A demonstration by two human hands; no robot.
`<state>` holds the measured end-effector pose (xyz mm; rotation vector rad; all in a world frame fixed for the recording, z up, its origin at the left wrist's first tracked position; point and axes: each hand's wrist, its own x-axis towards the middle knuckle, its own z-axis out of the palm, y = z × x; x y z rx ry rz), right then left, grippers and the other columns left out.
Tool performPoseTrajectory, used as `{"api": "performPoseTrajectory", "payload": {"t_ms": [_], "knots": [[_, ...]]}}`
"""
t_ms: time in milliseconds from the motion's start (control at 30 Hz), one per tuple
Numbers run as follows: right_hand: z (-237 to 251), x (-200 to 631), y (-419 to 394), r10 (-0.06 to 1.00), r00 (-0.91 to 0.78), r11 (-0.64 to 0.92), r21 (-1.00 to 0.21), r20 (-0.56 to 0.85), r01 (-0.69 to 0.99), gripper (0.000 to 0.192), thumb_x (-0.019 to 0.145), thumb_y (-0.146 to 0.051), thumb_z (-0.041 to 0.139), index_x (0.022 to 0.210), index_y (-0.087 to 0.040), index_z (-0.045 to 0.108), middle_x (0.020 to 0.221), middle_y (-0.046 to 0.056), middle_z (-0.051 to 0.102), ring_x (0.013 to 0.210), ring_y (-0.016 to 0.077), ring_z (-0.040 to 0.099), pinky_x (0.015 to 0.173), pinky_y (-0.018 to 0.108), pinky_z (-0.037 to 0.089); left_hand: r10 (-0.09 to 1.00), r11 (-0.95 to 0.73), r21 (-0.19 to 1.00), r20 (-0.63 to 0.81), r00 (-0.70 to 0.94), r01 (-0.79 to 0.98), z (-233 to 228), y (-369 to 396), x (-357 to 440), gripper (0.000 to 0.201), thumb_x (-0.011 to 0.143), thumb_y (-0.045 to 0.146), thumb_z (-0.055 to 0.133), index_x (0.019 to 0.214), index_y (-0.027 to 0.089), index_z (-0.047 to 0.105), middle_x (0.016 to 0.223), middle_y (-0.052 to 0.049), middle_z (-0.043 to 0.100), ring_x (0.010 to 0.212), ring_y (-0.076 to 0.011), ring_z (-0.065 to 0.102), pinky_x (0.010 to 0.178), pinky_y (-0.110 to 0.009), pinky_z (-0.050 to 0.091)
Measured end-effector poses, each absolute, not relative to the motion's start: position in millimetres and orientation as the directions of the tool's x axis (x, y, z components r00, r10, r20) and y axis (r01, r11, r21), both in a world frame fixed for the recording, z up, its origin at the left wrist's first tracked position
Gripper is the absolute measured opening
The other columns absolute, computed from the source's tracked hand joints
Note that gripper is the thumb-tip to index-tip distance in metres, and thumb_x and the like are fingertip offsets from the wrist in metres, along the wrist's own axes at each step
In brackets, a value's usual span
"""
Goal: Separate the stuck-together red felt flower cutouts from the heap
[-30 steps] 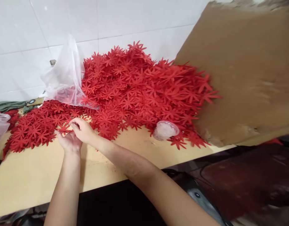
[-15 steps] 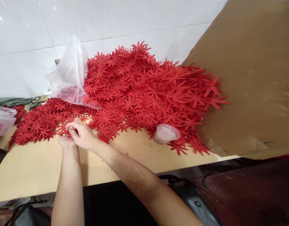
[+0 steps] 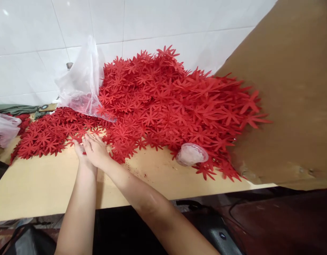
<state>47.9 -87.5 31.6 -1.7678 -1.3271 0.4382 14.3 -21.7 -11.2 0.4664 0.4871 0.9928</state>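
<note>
My right hand [image 3: 96, 151] lies over my left hand [image 3: 79, 151], its fingers stretched out and held close together. The left hand is turned palm up beneath it, and most of its fingers are hidden. A bit of a red flower-shaped cutout [image 3: 84, 153] shows between the two palms. Just beyond my hands, a low layer of red cutouts [image 3: 48, 136] with narrow petals spreads to the left. A larger heap of the same red cutouts [image 3: 163, 102] rises to the right, against the tiled wall.
A clear plastic bag [image 3: 82, 83] leans on the heap. A round clear plastic tub [image 3: 191, 154] with whitish contents sits near the front of the wooden table [image 3: 41, 187]. Brown cardboard [image 3: 291, 106] stands at the right. Another plastic bag [image 3: 5, 127] lies at the far left.
My right hand has gone from a pinch at the fingertips to lying flat over my left hand. The whole view has shifted slightly.
</note>
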Motion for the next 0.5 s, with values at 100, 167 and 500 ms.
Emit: {"api": "performPoseTrajectory", "payload": {"t_ms": [100,167,500], "knots": [[29,46,-90,0.933,0.33,-0.054,-0.856,0.14,0.514,0.071,0.091,-0.061,0.029,0.142,-0.013,0.04,0.153,0.01,0.031,0.145,0.0278,0.02,0.119,0.047,0.012,0.855,0.517,0.527,-0.278,0.438,-0.675,-5,-28,15,0.067,0.085,0.072,0.016,0.086,0.024,0.062,0.102,-0.004,0.07,0.128,-0.0207,0.045,0.107,-0.045,0.038],[27,49,-88,0.936,0.322,-0.026,-0.888,0.139,0.458,0.075,0.088,-0.066,0.027,0.142,-0.016,0.042,0.153,0.01,0.031,0.145,0.0266,0.02,0.119,0.046,0.014,0.895,0.445,0.536,-0.291,0.338,-0.717,5,-38,18,0.059,0.089,0.065,0.021,0.085,0.022,0.061,0.108,-0.004,0.069,0.132,-0.0163,0.042,0.109,-0.036,0.037],[17,86,-50,0.908,0.417,-0.14,-0.904,0.046,0.403,0.076,0.09,-0.062,0.023,0.145,-0.01,0.034,0.156,0.013,0.021,0.147,0.0242,0.007,0.119,0.046,0.007,0.897,0.43,0.525,-0.153,0.416,-0.734,30,-79,37,0.063,0.093,0.058,0.018,0.123,0.02,0.058,0.132,-0.007,0.059,0.132,-0.0149,0.046,0.114,-0.032,0.029]]}}
